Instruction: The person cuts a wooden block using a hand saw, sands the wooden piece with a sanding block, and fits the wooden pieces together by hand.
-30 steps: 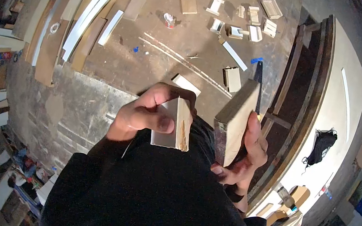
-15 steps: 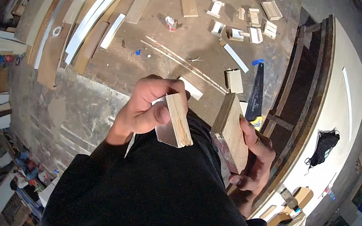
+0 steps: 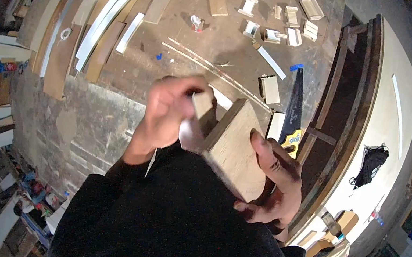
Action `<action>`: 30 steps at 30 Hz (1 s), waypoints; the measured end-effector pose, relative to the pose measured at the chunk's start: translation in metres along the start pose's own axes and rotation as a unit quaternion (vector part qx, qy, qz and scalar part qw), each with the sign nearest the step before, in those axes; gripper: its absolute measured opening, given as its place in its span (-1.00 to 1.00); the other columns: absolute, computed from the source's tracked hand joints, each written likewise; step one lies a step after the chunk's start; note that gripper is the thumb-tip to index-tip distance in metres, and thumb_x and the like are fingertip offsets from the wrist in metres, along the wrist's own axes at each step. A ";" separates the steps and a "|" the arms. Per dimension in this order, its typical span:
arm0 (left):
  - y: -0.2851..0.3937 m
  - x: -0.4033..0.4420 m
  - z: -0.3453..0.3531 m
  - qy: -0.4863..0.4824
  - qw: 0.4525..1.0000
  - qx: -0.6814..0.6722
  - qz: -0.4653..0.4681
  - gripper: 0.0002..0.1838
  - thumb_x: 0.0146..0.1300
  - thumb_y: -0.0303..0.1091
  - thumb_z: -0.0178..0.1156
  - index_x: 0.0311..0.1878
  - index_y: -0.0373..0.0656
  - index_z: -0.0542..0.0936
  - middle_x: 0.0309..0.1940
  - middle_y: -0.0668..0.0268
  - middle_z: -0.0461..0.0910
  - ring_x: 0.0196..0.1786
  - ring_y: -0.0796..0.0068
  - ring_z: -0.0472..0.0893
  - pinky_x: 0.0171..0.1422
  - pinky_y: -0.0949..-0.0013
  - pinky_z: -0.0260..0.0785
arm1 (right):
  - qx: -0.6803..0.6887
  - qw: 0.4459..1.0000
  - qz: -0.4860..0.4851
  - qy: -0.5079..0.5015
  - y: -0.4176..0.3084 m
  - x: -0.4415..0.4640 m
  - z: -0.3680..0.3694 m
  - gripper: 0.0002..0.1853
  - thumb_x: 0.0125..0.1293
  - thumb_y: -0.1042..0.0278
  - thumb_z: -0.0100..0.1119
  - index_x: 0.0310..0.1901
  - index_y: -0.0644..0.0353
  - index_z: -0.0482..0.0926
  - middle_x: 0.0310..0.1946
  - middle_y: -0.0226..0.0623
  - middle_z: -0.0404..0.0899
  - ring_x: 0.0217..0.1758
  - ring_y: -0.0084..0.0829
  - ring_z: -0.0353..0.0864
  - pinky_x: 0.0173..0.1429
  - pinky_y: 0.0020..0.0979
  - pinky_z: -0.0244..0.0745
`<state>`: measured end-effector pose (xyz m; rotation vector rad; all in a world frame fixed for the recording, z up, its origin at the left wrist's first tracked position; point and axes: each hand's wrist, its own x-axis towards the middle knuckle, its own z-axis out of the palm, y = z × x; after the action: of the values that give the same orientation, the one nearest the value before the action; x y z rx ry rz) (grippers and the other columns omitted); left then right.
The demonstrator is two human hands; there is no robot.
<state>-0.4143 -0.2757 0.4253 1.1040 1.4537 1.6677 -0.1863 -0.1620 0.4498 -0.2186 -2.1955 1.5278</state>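
Observation:
My left hand [image 3: 167,114] is closed round a small white-faced wood piece [image 3: 193,132], partly blurred. In my right hand [image 3: 278,184] is a thicker, pale wooden block [image 3: 238,150], gripped between thumb and fingers and tilted. The block overlaps the white-faced piece in view; whether they touch cannot be made out. Beyond my right hand lies a handsaw [image 3: 294,110] with a black blade and a yellow handle. A small wood piece [image 3: 269,89] rests on the work surface [image 3: 133,75] beyond the block.
Small wooden assemblies [image 3: 292,16] sit at the far right of the surface, near a small can [image 3: 197,24]. Long boards [image 3: 117,10] lie at the left, with thin strips [image 3: 215,73] in the middle. A black mesh item [image 3: 371,166] lies on a white panel [image 3: 403,107] at right.
The block in my right hand has moved left, up against or in front of the white-faced piece, showing more of its broad face. My left hand's fingers have shifted and blurred.

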 end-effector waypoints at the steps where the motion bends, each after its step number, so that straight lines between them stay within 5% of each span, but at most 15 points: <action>1: -0.001 0.002 -0.001 0.001 1.000 0.001 0.001 -0.36 0.43 0.27 0.07 -0.20 -0.28 0.57 -0.36 0.34 0.61 -0.32 0.60 0.58 -0.26 0.49 0.39 | -0.028 0.998 0.048 -0.003 0.000 -0.003 -0.004 0.04 -0.18 0.03 0.53 0.39 0.39 0.40 -0.22 0.02 0.57 -0.29 -0.19 0.55 -0.18 -0.30 0.43; 2: -0.001 0.003 -0.001 0.060 0.972 -0.202 -0.104 -0.41 0.51 0.20 -0.03 -0.11 -0.26 0.55 -0.38 0.34 0.57 -0.42 0.61 0.53 -0.39 0.50 0.34 | -0.057 0.994 0.095 -0.008 0.001 -0.005 -0.009 0.03 -0.19 0.05 0.52 0.39 0.36 0.40 -0.18 0.05 0.58 -0.24 -0.18 0.56 -0.12 -0.30 0.43; 3: -0.002 0.006 -0.001 0.114 0.889 -0.394 -0.203 -0.45 0.58 0.13 -0.14 -0.02 -0.24 0.53 -0.41 0.34 0.54 -0.52 0.61 0.47 -0.51 0.51 0.29 | -0.085 0.986 0.142 -0.016 0.000 -0.006 -0.013 0.03 -0.20 0.07 0.51 0.40 0.33 0.41 -0.13 0.08 0.58 -0.19 -0.16 0.58 -0.06 -0.30 0.44; 5: -0.003 0.007 0.000 0.137 0.886 -0.383 -0.225 -0.46 0.58 0.14 -0.13 -0.01 -0.23 0.53 -0.42 0.35 0.52 -0.56 0.62 0.42 -0.56 0.51 0.23 | -0.117 0.957 0.265 0.001 -0.004 -0.003 -0.014 0.03 -0.25 0.16 0.49 0.38 0.39 0.41 0.15 0.21 0.57 0.22 -0.17 0.61 0.29 -0.34 0.38; 6: -0.004 0.008 0.002 0.159 0.881 -0.371 -0.249 -0.46 0.57 0.14 -0.12 0.01 -0.22 0.52 -0.44 0.36 0.50 -0.60 0.63 0.38 -0.61 0.50 0.17 | -0.117 0.957 0.264 0.001 0.000 -0.004 -0.012 0.03 -0.25 0.16 0.49 0.38 0.39 0.41 0.15 0.21 0.57 0.22 -0.17 0.61 0.29 -0.34 0.38; 7: -0.004 0.009 0.004 0.118 0.873 -0.410 -0.235 -0.49 0.57 0.12 -0.10 0.03 -0.21 0.51 -0.45 0.38 0.47 -0.60 0.68 0.33 -0.57 0.52 0.17 | -0.105 0.973 0.201 0.029 0.007 -0.007 -0.011 0.02 -0.18 0.19 0.49 0.42 0.34 0.36 0.07 0.16 0.58 0.11 -0.13 0.65 0.22 -0.33 0.45; 13: -0.006 0.006 0.012 0.093 0.877 -0.410 -0.235 -0.66 0.53 -0.13 0.07 0.08 -0.23 0.53 -0.25 0.30 0.62 -0.36 0.59 0.57 -0.38 0.51 0.36 | -0.006 0.982 0.063 0.180 0.026 0.008 0.022 0.15 -0.01 -0.08 0.48 0.47 0.54 0.14 0.41 0.18 0.34 0.48 -0.13 0.35 0.49 -0.27 0.18; 18: -0.007 0.004 0.020 0.112 0.906 -0.336 -0.229 -0.66 0.41 -0.26 0.24 0.16 -0.22 0.56 -0.05 0.29 0.68 -0.04 0.50 0.68 0.00 0.44 0.49 | -0.013 0.992 0.086 0.096 0.035 0.018 0.022 0.02 -0.01 0.33 0.35 0.51 0.44 0.10 0.35 0.14 0.41 0.40 -0.25 0.43 0.45 -0.34 0.22; 20: -0.014 0.003 0.009 0.112 0.844 -0.421 -0.312 -0.68 0.39 -0.23 0.26 0.10 -0.20 0.58 -0.08 0.31 0.70 -0.06 0.50 0.67 -0.03 0.47 0.48 | 0.082 0.976 0.197 0.041 0.028 0.010 0.009 0.02 -0.07 0.43 0.36 0.50 0.44 0.15 0.33 0.04 0.45 0.40 -0.31 0.42 0.47 -0.37 0.18; 21: -0.018 0.003 0.004 0.114 0.844 -0.421 -0.311 -0.68 0.39 -0.23 0.26 0.10 -0.20 0.58 -0.08 0.31 0.70 -0.06 0.50 0.67 -0.03 0.47 0.48 | 0.091 0.966 0.232 0.071 0.030 0.004 0.009 0.02 -0.05 0.18 0.38 0.44 0.55 0.21 0.45 0.07 0.31 0.55 -0.26 0.22 0.57 -0.32 -0.05; 23: -0.024 0.003 -0.001 0.126 0.768 -0.515 -0.360 -0.73 0.41 -0.22 0.23 0.02 -0.19 0.62 -0.18 0.24 0.71 -0.21 0.44 0.70 -0.25 0.48 0.51 | 0.111 0.952 0.273 0.085 0.033 -0.002 0.000 0.01 -0.05 0.21 0.39 0.45 0.52 0.23 0.49 0.05 0.24 0.55 -0.27 0.21 0.58 -0.29 -0.04; 26: -0.015 0.007 0.008 0.161 0.771 -0.484 -0.382 -0.74 0.42 -0.21 0.21 -0.01 -0.19 0.62 -0.22 0.21 0.72 -0.31 0.46 0.68 -0.39 0.52 0.44 | 0.121 0.954 0.246 0.123 0.026 0.004 -0.002 0.01 -0.01 0.22 0.44 0.45 0.53 0.20 0.47 0.05 0.27 0.52 -0.31 0.25 0.55 -0.32 0.03; 30: -0.023 0.002 0.006 0.087 0.790 -0.469 -0.385 -0.72 0.36 -0.22 0.29 0.03 -0.15 0.60 -0.15 0.26 0.71 -0.18 0.41 0.70 -0.13 0.45 0.54 | 0.068 0.980 0.141 0.125 0.032 0.015 0.006 0.04 0.03 0.20 0.48 0.47 0.52 0.15 0.45 0.07 0.31 0.50 -0.34 0.28 0.54 -0.34 0.07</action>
<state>-0.4112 -0.2673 0.4029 -0.2048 0.7499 1.5290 -0.2061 -0.1493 0.4228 -0.6642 -1.9149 1.6869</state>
